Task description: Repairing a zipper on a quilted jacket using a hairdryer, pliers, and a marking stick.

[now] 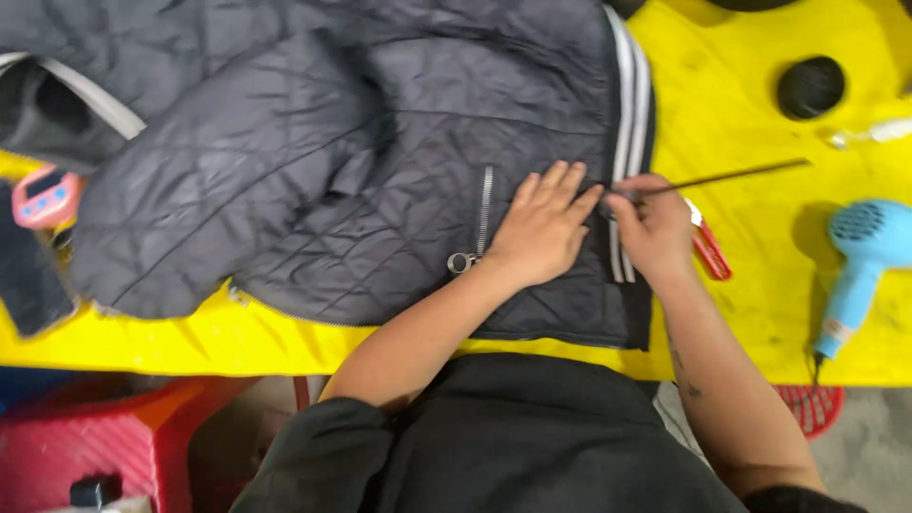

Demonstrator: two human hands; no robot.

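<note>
Pressing flat, fingers spread, on a dark navy quilted puffer jacket [313,180] lying across a yellow work table [760,313]: the left hand [543,228], just beside the zip pocket. Pinching a thin dark metal rod [731,175] at the white-striped hem: the right hand [655,226], closed. Looking soft, light, slippery; likely best pinned flat beside the seam.

Black top, short sleeves ending above both elbows; forearms bare. Left hand [543,228] and right hand [655,228]: no gloves, rings or watch seen. Small dark mark (tattoo, probably) on right forearm, below the wrist toward the elbow.
</note>
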